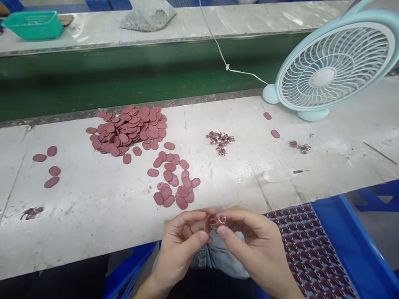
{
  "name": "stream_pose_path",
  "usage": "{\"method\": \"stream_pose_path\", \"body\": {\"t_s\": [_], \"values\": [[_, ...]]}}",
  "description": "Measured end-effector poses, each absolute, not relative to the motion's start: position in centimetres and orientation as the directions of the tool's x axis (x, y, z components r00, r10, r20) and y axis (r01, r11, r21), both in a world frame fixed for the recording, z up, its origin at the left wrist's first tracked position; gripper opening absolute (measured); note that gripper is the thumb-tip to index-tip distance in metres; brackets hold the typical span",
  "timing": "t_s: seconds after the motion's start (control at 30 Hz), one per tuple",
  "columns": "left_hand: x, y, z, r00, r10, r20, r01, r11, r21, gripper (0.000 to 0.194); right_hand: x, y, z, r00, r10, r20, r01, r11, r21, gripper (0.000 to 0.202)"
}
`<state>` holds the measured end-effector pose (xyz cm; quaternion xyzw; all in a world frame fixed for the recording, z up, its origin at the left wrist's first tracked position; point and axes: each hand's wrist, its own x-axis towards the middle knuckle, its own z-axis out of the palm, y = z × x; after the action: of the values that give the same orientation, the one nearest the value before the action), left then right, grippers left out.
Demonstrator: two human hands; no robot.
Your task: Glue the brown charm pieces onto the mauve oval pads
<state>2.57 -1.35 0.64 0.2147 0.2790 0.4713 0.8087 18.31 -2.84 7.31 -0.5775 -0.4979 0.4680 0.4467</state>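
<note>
Just over the table's front edge, my two hands meet in front of me. My left hand (185, 245) pinches a dark red oval disc (208, 223) between thumb and fingers. My right hand (254, 244) grips a small copper-coloured metal clip (221, 220) at its fingertips, close against the disc; whether the two are joined I cannot tell. Beyond my hands lies a loose group of dark red oval discs (169, 166), with a larger heap of discs (129, 129) behind it. A small cluster of copper-coloured clips (221, 142) sits to the right of them.
A light blue fan (334, 64) stands at the back right, its white cord (227, 67) crossing a green channel (117, 82). Below the table edge on the right, a blue crate (352, 240) holds a patterned sheet of rows of parts (311, 250). A green tray (34, 31) stands far left.
</note>
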Motion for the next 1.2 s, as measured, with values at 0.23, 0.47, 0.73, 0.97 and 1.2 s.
{"method": "stream_pose_path", "body": {"t_s": [0.23, 0.47, 0.73, 0.97, 1.2], "values": [[2.5, -1.5, 0.4, 0.386, 0.876, -0.290, -0.601, 0.477, 0.642, 0.009, 18.6, -2.5, 7.9, 0.029, 0.981, -0.191, 0.195, -0.193, -0.962, 0.013], [2.1, -1.6, 0.4, 0.359, 0.890, -0.283, -0.513, 0.441, 0.737, 0.008, 19.3, -2.0, 8.4, -0.064, 0.940, -0.334, 0.130, -0.324, -0.937, 0.012], [2.3, -1.7, 0.4, 0.321, 0.907, -0.273, -0.546, 0.413, 0.729, 0.011, 18.7, -2.2, 7.9, -0.029, 0.943, -0.331, 0.016, -0.330, -0.944, 0.011], [2.6, -1.6, 0.5, 0.303, 0.919, -0.254, -0.550, 0.386, 0.740, 0.012, 18.6, -2.1, 7.4, -0.008, 0.947, -0.321, -0.026, -0.321, -0.947, 0.011], [3.0, -1.8, 0.7, 0.289, 0.922, -0.256, -0.547, 0.379, 0.746, 0.011, 18.6, -2.6, 6.9, 0.029, 0.954, -0.297, -0.057, -0.296, -0.954, 0.012]]}}
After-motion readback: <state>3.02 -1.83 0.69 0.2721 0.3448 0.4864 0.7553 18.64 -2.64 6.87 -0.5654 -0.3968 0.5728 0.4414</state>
